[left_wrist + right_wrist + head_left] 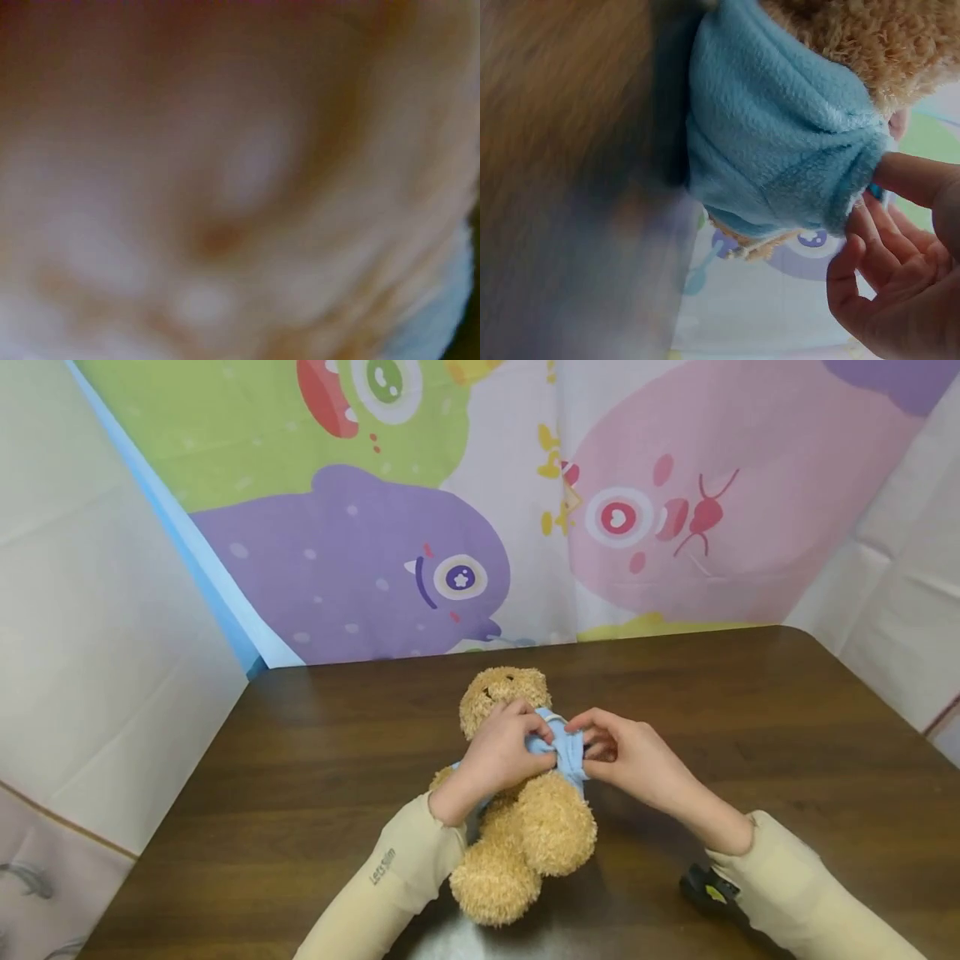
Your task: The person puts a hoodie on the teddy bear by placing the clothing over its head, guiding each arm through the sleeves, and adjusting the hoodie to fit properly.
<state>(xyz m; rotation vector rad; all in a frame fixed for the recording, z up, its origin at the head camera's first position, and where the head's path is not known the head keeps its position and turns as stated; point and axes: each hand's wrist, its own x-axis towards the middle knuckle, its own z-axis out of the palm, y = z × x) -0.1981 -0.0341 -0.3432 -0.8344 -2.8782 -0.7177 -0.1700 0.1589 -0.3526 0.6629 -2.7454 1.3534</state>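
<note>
A fluffy tan teddy bear (558, 827) lies face up on the brown table, its head at the far end and its feet toward me. A light blue fleece garment (772, 135) wraps its body. My left hand (504, 750) lies across the bear's chest, thumb and fingers pinching the front of the garment. From the other side, my right hand (637, 762) pinches the garment's edge between thumb and fingers, as the right wrist view also shows. The left wrist view is a close blur of tan, with a strip of blue at lower right.
Near my right forearm, a small black object (707, 889) with a yellow-green patch sits on the dark wood table (315, 777). Behind the table's far edge hangs a cartoon-printed cloth (360, 568). Pale cloth panels (97, 610) stand at both sides.
</note>
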